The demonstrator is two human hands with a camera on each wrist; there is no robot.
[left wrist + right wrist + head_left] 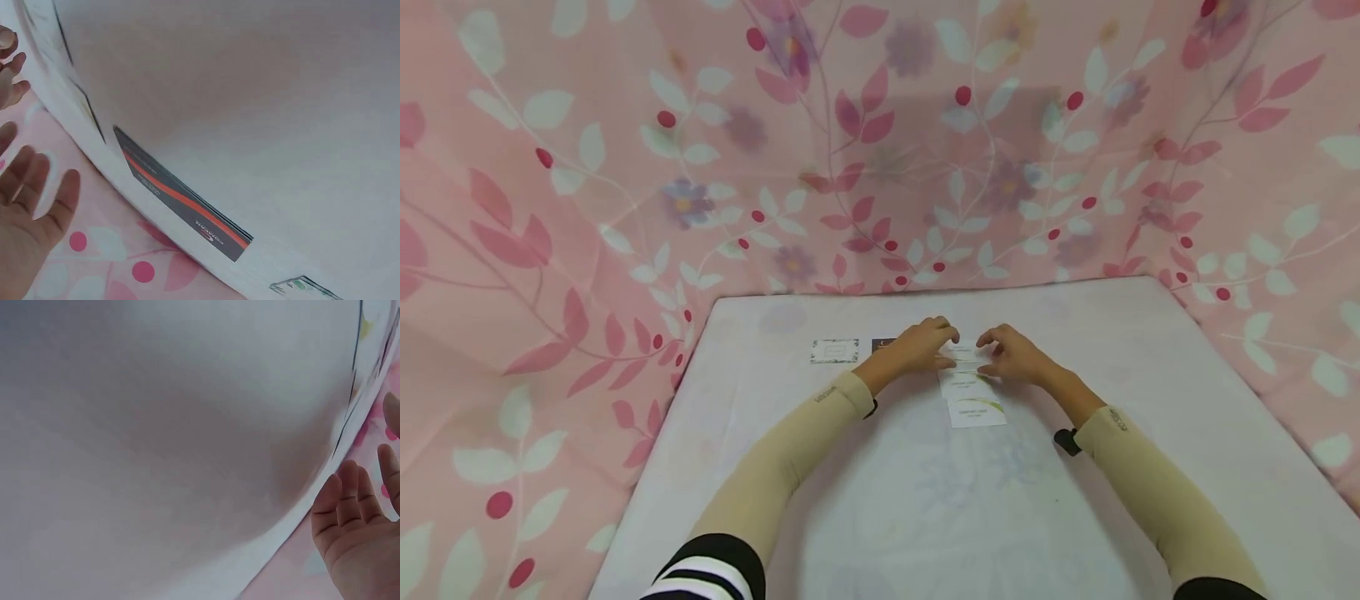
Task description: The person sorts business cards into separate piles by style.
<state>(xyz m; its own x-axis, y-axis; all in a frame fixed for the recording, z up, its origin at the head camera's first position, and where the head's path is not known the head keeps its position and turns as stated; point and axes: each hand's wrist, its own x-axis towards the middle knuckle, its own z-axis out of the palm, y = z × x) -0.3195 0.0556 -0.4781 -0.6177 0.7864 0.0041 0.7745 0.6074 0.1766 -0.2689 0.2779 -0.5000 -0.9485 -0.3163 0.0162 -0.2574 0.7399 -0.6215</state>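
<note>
My left hand [916, 346] and right hand [1017, 357] face each other at the far middle of the table, on either side of a column of white business cards. The front white card [976, 413], with a yellow-green curve, overlaps the white card [967, 386] behind it. Farther back, more white cards [965, 354] lie between my fingertips, partly hidden. Both hands have loosely bent, spread fingers; whether the fingertips touch cards is unclear. The left wrist view shows the left hand [37, 219] with nothing in its fingers. In the right wrist view the right hand [359, 537] holds nothing visible.
A stack of dark business cards [184, 195] with an orange-red stripe lies left of the column, partly behind my left hand in the head view. Left of it lies a card with a leafy border [835, 351]. Pink floral cloth [880, 167] surrounds the white table [925, 517].
</note>
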